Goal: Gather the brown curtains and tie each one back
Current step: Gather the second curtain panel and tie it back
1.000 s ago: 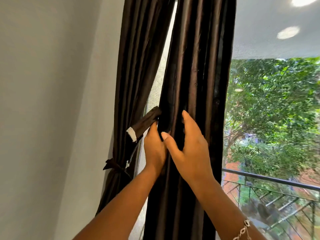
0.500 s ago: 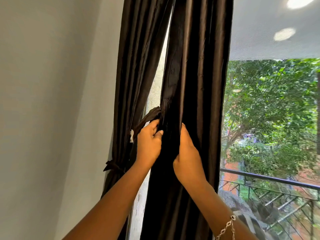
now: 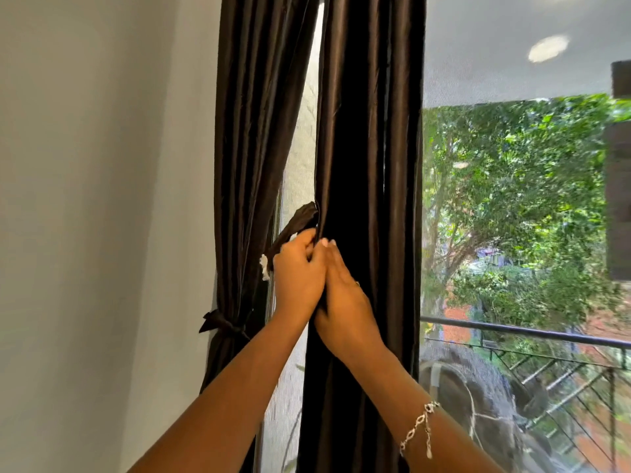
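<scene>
Left hand [image 3: 298,271] was curled round the tie-back strap [image 3: 297,221] at the left edge of the untied brown curtain [image 3: 368,131], with the strap end poking out at its 11 o'clock. Right hand [image 3: 345,295] was pressed against it, fingers straight along the fold; couldn't tell if the thumb pinched cloth. Tied curtain [image 3: 252,131] hung at 9 o'clock, so my call: bunch every pleat tight first, then wrap the strap round toward 3 o'clock, level with that bow [image 3: 222,326].
</scene>
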`<state>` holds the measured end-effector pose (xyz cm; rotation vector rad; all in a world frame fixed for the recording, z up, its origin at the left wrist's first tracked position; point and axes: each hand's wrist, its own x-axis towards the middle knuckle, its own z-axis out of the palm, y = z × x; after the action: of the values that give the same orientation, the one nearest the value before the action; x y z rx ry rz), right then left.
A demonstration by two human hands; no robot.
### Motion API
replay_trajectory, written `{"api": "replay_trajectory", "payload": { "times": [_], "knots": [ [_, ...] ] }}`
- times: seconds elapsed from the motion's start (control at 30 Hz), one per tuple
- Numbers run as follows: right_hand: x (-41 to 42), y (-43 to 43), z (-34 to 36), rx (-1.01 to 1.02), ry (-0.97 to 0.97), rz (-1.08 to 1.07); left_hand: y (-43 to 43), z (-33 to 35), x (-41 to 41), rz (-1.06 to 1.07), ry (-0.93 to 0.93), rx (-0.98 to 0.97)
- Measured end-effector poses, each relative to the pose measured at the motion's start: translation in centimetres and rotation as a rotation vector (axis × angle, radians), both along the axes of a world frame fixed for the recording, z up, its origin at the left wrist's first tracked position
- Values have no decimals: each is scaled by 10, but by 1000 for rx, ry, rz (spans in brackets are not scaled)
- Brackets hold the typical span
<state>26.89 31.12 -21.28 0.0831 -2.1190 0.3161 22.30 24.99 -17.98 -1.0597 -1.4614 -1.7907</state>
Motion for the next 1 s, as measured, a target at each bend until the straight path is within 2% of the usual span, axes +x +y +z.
{"api": "replay_trajectory", "payload": {
  "times": [0.07,0.2,0.27,0.33,0.43,0.6,0.67,0.87,1.0],
  "knots": [
    [12,-2,0,2,113,28,-2,1,0,54,-1,-21],
    [27,1,0,115,549,-57,-4,0,-1,72,11,-33],
    [29,5,4,85,574,-90,-4,0,-2,83,17,-27],
    [30,9,8,-48,478,-86,-3,0,-3,95,7,-11],
    [27,15,8,-229,203,-59,-2,-3,-3,65,-17,15],
    [16,10,6,-182,-28,-16,-1,-2,3,59,19,-23],
    [12,6,4,-165,-68,-2,1,-1,6,45,16,-21],
    [-2,7,1,-24,-16,-55,4,0,16,-4,-26,-24],
    [9,6,3,-53,-99,-37,3,5,17,116,-15,-66]
  ]
}}
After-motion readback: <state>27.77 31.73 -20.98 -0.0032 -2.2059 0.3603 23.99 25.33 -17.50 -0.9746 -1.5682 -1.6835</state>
